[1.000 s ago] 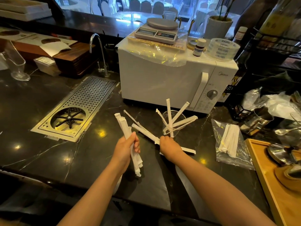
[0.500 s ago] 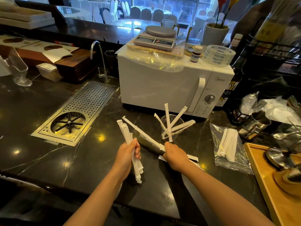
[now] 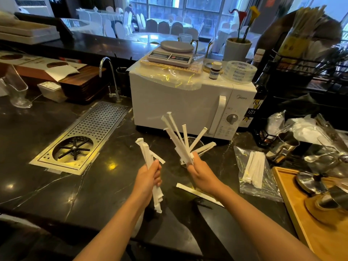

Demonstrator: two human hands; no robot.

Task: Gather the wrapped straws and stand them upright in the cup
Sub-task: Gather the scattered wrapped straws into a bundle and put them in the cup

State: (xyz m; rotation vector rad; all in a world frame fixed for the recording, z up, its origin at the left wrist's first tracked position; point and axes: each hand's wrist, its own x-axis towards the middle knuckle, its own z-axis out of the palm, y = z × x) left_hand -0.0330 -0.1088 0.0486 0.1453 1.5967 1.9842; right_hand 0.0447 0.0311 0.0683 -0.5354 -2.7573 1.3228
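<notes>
- Your right hand [image 3: 202, 174] has lifted a few straws [image 3: 176, 140] off the counter, fingers clenched round them (cup [image 3: 197, 141] just behind).
- Your left hand [image 3: 149, 178] grips its bundle [image 3: 148, 157]; one straw [image 3: 195, 193] remains.

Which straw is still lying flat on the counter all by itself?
The lone straw on the counter beneath the right hand. The others are gripped in the left hand or right hand, standing in the cup, or bagged.

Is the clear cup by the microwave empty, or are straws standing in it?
Not empty. Wrapped straws fan out of the cup, leaning.
</notes>
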